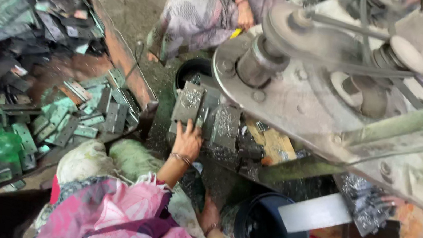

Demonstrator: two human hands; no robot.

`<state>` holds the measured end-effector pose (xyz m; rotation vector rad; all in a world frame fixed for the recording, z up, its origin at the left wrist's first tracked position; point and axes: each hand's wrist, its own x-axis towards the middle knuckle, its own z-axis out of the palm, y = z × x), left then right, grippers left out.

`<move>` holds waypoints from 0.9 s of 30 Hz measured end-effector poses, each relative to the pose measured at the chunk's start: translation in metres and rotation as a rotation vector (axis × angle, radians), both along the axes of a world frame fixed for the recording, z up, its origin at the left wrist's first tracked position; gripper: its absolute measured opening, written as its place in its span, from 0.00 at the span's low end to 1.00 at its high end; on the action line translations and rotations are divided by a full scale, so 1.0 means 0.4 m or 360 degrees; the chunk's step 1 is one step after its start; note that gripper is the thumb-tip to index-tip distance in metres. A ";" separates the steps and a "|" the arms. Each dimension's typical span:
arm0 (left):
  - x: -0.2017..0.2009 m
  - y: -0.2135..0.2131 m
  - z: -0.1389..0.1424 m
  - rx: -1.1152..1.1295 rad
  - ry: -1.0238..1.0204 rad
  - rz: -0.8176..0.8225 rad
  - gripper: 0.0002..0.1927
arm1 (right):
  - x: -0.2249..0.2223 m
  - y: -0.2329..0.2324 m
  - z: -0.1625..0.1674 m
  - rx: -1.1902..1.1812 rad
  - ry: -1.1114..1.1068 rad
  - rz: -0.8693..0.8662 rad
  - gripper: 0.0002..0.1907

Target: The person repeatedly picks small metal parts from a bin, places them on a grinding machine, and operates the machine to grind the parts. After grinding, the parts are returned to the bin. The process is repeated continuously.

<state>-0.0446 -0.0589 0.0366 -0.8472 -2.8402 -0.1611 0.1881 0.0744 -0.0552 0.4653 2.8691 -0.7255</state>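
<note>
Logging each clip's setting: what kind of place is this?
Probably a small metalworking workshop: a belt-driven machine, a bin of flat metal hinge plates, and metal shavings on the work surface.

Pretty clearly a small metalworking workshop, the gritty floor-level kind. A big belt-driven machine [334,80] with a pulley wheel and worn steel frame fills the 1 to 3 o'clock area. At 9 o'clock there's a rusty bin [122,54] heaped with flat stamped hinge plates [62,111]. Metal shavings [224,123] glitter on the dark blocks near centre, and a dark bucket [267,233] sits at 5 o'clock on the grimy floor.
</note>
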 end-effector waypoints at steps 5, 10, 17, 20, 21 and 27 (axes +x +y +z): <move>-0.032 0.018 -0.025 -0.0007 -0.0116 0.0026 0.22 | -0.031 0.062 0.108 0.0114 -0.0323 0.0138 0.52; -0.082 0.047 -0.024 0.0010 -0.0223 0.0039 0.22 | -0.048 0.068 0.139 0.0113 -0.0270 0.0111 0.49; -0.078 0.021 0.017 -0.0031 -0.0032 0.0031 0.23 | 0.010 -0.012 0.032 0.0052 0.0258 0.0131 0.50; -0.074 0.018 0.041 -0.0108 -0.0123 -0.0002 0.20 | -0.006 0.018 0.089 -0.0116 0.0012 0.0087 0.54; -0.081 0.019 0.049 -0.0132 -0.0142 -0.0006 0.20 | -0.029 0.032 0.117 -0.0096 -0.0084 0.0104 0.52; -0.130 0.049 0.075 -0.0157 -0.0098 0.0059 0.21 | -0.048 0.052 0.195 0.0053 -0.0295 0.0114 0.46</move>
